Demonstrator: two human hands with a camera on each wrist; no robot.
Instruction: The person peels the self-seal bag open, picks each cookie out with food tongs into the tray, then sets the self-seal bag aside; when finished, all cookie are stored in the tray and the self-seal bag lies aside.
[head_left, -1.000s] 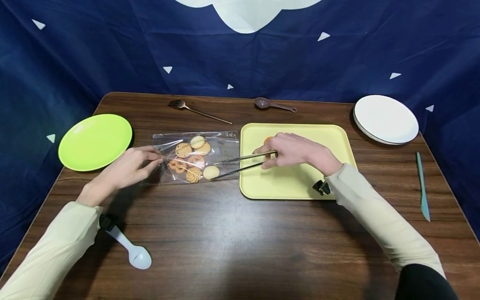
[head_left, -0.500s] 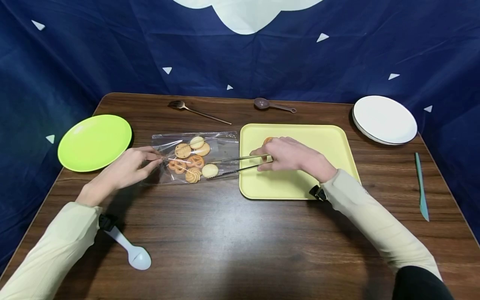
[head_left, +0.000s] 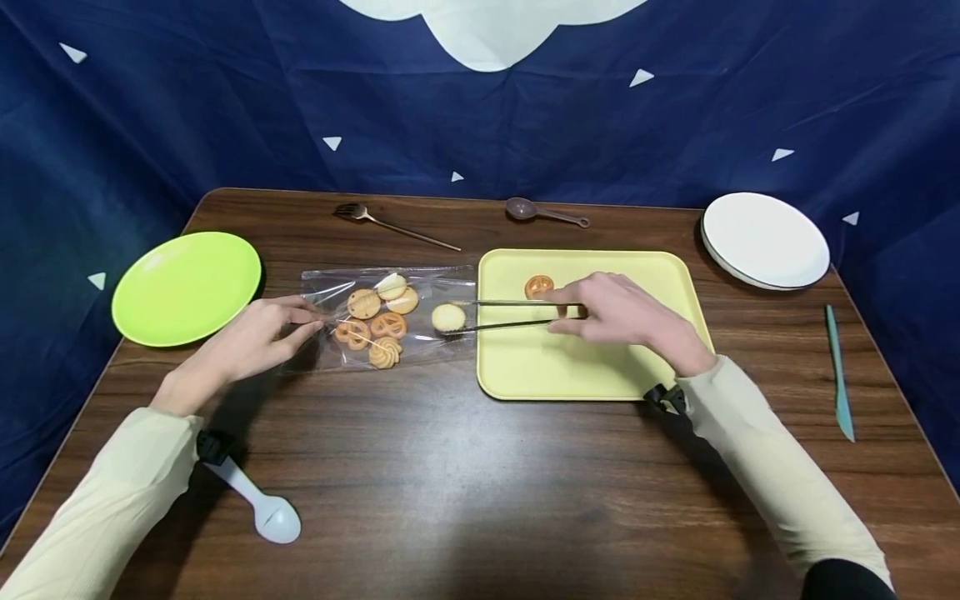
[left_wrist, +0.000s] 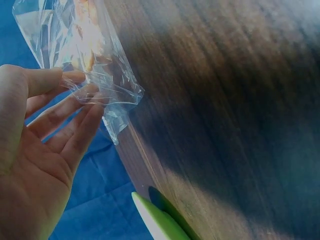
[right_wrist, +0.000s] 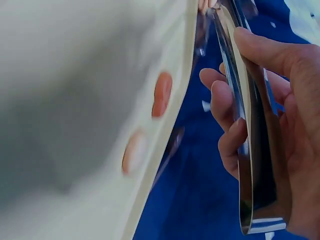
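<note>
A: First entry: one round cookie (head_left: 448, 318), pale. Where do we log it?
B: Over the table (head_left: 450, 467), at the right end of the clear bag (head_left: 438, 287), just short of the left edge of the yellow tray (head_left: 517, 375). We cannot tell whether the film still covers it.
A: Handling?
B: We judge it light, dry, stiff and brittle; a hard squeeze could crack it. Best hold: across opposite rims, where the tongs (head_left: 525, 302) have it now.
A: Tongs?
B: Thin, springy metal, smooth enough to slip a little. We would hold them midway along the arms.
A: Bag?
B: Light, limp, slippery, liable to drag. Best hold: the left end, beyond the other cookies (head_left: 365, 304).
A: Fingers?
B: The left hand (head_left: 258, 337) pinches the bag's left end between thumb and fingers. The right hand (head_left: 615, 308) grips the tongs, its fingers curled round both arms.
A: Changes against the earlier frame?
B: Three. The cookie sits further right, away from the bag's near edge; the right hand lies nearer the tray's right edge; the pretzel (head_left: 538, 287) by the tray's far left corner shows more fully. The left hand keeps its place.
</note>
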